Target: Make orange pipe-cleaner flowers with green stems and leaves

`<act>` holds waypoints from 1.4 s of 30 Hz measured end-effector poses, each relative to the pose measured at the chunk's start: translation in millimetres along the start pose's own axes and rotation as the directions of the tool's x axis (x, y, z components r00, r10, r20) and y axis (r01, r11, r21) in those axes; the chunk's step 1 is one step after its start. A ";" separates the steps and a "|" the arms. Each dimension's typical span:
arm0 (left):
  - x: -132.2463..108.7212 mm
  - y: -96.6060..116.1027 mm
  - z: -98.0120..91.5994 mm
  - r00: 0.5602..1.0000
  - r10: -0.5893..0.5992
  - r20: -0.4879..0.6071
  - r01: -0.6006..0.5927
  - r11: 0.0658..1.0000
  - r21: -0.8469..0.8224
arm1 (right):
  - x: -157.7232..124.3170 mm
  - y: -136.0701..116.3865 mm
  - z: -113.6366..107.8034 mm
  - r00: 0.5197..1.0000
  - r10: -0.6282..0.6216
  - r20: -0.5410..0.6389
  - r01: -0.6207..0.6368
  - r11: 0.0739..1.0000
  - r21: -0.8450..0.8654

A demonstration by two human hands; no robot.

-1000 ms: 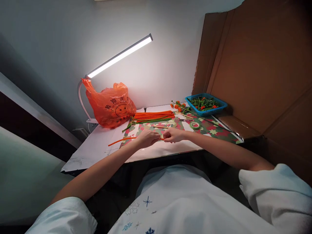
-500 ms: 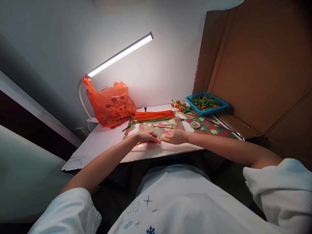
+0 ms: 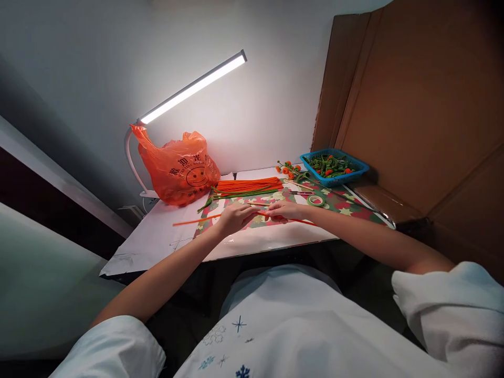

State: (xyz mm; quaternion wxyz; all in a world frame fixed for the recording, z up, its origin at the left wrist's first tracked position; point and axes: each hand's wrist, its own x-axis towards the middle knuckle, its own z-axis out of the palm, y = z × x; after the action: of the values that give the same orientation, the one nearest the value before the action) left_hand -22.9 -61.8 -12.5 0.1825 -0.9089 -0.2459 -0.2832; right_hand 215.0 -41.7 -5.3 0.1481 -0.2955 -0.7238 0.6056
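Observation:
An orange pipe cleaner [image 3: 197,220] runs nearly level through both hands, its ends sticking out past the left wrist and below the right. My left hand [image 3: 237,216] is closed around its middle, fingertips pointing right. My right hand [image 3: 286,210] grips it just beside the left, with the fingers curled and partly hidden. Behind the hands lies a bundle of orange pipe cleaners [image 3: 248,185], with several green pipe cleaners [image 3: 252,194] along its near side. A thin wooden stick [image 3: 258,204] shows just beyond the fingers.
A roll of green tape [image 3: 315,201] and pliers-like tool [image 3: 301,193] lie to the right. Orange pompom flowers [image 3: 289,170] rest near a blue basket [image 3: 334,181] of green and orange pieces. An orange plastic bag [image 3: 177,168] stands under the lamp [image 3: 192,89]; cardboard [image 3: 425,105] walls the right.
Both hands have shifted slightly away from me. The orange pipe cleaner, mostly hidden before, now stretches out to the left and right of the hands.

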 end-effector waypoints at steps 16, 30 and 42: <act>0.9 1.9 -11.1 0.963 -0.034 0.266 0.038 0.999 -0.009 | -9.9 -18.1 9.5 0.992 -0.007 0.123 0.006 1.000 0.006; -1.1 2.3 -5.8 0.914 -0.004 0.405 -0.034 0.996 0.086 | -2.5 -9.3 6.9 0.994 0.013 0.107 0.002 0.990 -0.139; 10.4 6.6 -0.9 0.868 -0.135 0.477 0.200 0.976 -0.089 | -4.7 -10.7 6.3 0.995 -0.100 0.012 0.082 0.737 -0.671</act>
State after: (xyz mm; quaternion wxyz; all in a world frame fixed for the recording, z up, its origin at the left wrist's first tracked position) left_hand -12.2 -64.1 -6.8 0.0304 -0.9357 -0.3408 -0.0862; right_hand 212.4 -50.5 4.2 0.0703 -0.3007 -0.9048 0.2932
